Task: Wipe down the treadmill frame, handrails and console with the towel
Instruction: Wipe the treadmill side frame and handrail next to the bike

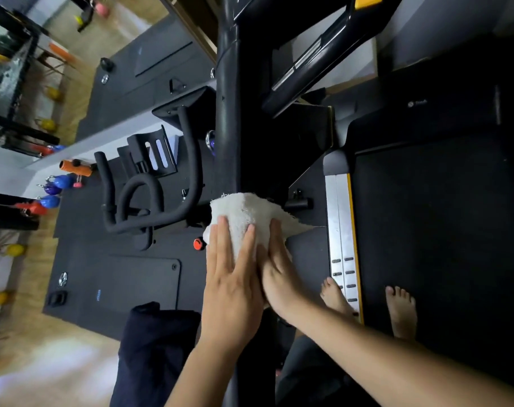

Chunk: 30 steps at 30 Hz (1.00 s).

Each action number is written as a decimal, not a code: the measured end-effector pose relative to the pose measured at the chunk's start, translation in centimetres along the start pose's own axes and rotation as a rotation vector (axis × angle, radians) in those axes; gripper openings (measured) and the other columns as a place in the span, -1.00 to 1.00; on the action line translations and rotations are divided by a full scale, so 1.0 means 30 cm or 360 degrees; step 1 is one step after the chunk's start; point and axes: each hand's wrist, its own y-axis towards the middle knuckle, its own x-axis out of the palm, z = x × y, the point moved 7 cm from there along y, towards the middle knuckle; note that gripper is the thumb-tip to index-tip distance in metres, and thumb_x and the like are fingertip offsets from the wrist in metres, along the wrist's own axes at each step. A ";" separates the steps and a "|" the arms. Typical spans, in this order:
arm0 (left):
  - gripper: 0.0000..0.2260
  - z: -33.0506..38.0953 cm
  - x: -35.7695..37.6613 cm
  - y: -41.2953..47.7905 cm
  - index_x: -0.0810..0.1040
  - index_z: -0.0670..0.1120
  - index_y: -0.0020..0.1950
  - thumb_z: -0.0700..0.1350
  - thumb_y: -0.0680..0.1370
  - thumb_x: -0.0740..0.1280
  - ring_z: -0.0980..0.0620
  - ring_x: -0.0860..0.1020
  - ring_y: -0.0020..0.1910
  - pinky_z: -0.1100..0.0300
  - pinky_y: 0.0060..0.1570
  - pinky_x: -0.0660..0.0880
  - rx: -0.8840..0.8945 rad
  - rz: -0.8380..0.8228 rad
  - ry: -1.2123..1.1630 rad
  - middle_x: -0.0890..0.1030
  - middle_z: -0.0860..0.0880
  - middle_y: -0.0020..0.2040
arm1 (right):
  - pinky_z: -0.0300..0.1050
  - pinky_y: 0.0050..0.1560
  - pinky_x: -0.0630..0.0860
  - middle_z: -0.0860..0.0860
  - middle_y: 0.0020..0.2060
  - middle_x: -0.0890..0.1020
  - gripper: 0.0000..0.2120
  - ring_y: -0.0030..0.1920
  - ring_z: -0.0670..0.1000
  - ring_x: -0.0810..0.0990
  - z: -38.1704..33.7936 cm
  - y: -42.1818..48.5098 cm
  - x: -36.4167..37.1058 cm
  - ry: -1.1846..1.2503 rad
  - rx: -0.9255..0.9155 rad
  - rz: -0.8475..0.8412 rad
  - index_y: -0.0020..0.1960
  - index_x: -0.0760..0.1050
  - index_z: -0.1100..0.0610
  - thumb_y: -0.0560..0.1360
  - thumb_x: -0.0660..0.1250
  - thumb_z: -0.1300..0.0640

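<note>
One long black treadmill upright (229, 118) runs from the top centre of the frame down to the bottom centre, and the coming stroke follows that axis. To its right lie the dark running belt (431, 230) and the silver side rail (339, 218) with its yellow edge; two bare feet show at lower right. The white towel (244, 218) is wrapped over the upright at mid-frame. Both hands clamp it from either side: the left hand (232, 286) lies flat with fingers spread on the towel's left face, the right hand (279, 274) presses its right face, the two touching. Bare post lies above the towel, so I judge the wipe should go up-frame.
</note>
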 end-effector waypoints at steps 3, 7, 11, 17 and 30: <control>-0.31 -0.015 0.009 0.052 0.22 -0.02 0.58 -0.12 0.51 0.44 -0.29 0.01 0.58 -0.22 0.47 0.21 -0.0039 -0.0002 -0.0006 -0.01 -0.28 0.60 | -0.10 0.48 0.15 -0.11 0.56 0.02 -0.45 0.49 -0.13 0.12 -0.108 0.046 -0.035 -0.0086 -0.0236 0.0048 0.54 -0.20 -0.26 0.64 0.00 -0.16; -0.26 -0.020 0.011 0.249 0.18 -0.05 0.58 -0.11 0.47 0.45 -0.40 0.11 0.52 -0.19 0.50 0.13 -0.0097 0.0061 0.0052 0.08 -0.38 0.55 | -0.02 0.56 -0.04 -0.07 0.58 -0.04 -0.46 0.56 -0.09 -0.02 -0.283 0.235 -0.110 -0.0449 -0.0405 0.0060 0.59 -0.13 -0.04 0.68 -0.01 0.06; -0.29 -0.009 0.011 0.272 0.04 -0.06 0.61 -0.05 0.54 0.33 -0.30 0.05 0.57 -0.12 0.51 0.11 -0.0158 0.0074 0.0016 0.04 -0.35 0.57 | -0.08 0.54 0.05 -0.09 0.57 0.11 -0.47 0.54 -0.08 0.10 -0.371 0.217 -0.127 -0.0598 -0.0544 0.0027 0.58 0.04 -0.01 0.63 0.06 0.12; -0.30 -0.003 0.034 -0.019 0.07 -0.08 0.60 -0.23 0.51 0.29 -0.30 0.17 0.54 -0.08 0.45 0.21 -0.0361 0.0225 -0.0129 0.15 -0.35 0.55 | -0.50 0.39 -0.08 -0.19 0.56 -0.09 -0.47 0.47 -0.38 -0.12 -0.335 0.104 -0.135 -0.1299 -0.0849 -0.0246 0.59 -0.02 0.06 0.65 0.04 0.07; -0.34 -0.111 0.007 0.209 0.00 -0.16 0.61 0.15 0.59 -0.04 -0.18 0.06 0.58 -0.05 0.50 0.16 -0.0310 0.0056 -0.0706 0.06 -0.25 0.60 | 0.05 0.51 0.18 0.11 0.46 0.35 -0.60 0.50 0.06 0.27 -0.545 0.002 -0.015 -0.2074 -0.1806 -0.0743 0.39 0.42 0.26 0.58 0.19 0.20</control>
